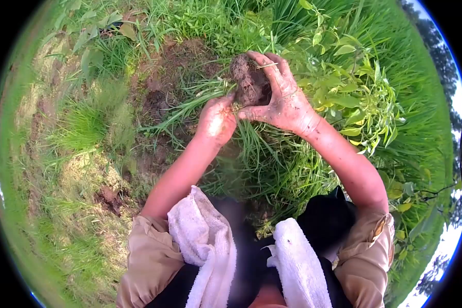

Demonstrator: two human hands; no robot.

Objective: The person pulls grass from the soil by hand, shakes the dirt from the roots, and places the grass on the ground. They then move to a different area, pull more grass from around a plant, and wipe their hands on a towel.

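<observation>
My right hand is curved around a brown clod of soil, fingers over its top and right side, thumb under it. Close beside it, my left hand is closed on a tuft of grass, whose long green blades spread out to the left. The clod seems to be joined to the base of this tuft, though the fingers hide where they meet. Both hands are smeared with soil.
Bare dark soil lies left of the hands. A leafy plant stands close on the right, with tall grass behind it. Cut or flattened grass covers the ground below the hands. A white towel hangs from my neck.
</observation>
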